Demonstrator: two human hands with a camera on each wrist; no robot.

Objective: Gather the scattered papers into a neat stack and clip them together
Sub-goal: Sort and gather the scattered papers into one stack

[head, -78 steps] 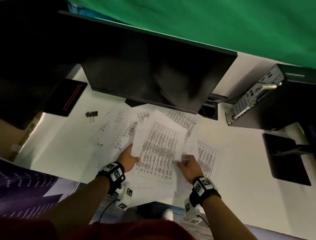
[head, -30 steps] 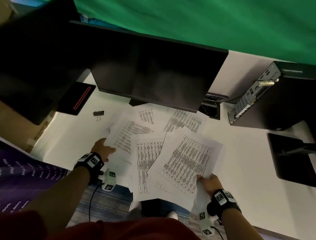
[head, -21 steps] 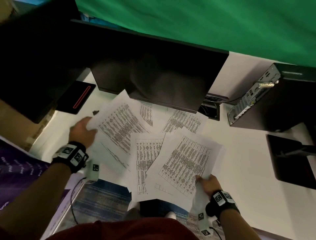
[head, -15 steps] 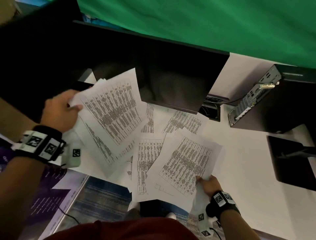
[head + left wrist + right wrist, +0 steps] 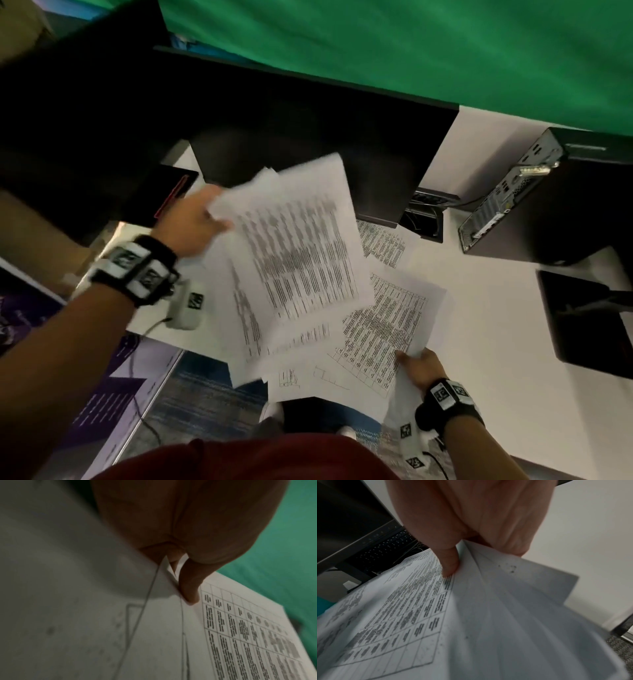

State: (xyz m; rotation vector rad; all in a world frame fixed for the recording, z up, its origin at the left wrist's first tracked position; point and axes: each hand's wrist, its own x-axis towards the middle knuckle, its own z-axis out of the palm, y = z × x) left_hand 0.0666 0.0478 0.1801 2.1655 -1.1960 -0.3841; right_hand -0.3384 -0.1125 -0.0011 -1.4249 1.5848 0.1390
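My left hand (image 5: 195,222) pinches a bunch of printed sheets (image 5: 294,246) by their left edge and holds them in the air, over the middle of the desk. In the left wrist view the thumb (image 5: 188,585) presses on those sheets (image 5: 240,635). My right hand (image 5: 419,365) pinches a second bunch of sheets (image 5: 387,329) at its lower right corner, near the front edge of the desk; the right wrist view shows the thumb (image 5: 450,563) on top of that bunch (image 5: 419,615). One more sheet (image 5: 382,241) lies flat under the monitor. The binder clip is hidden.
A dark monitor (image 5: 308,147) stands at the back of the white desk (image 5: 496,325). A computer tower (image 5: 548,202) lies at the right, a black pad (image 5: 589,318) at the right edge, and a black box with a red stripe (image 5: 164,195) at the left.
My left hand took sheets from the left of the desk, lifted them, and has now swung them right over the middle. My right hand has kept its bunch in place.
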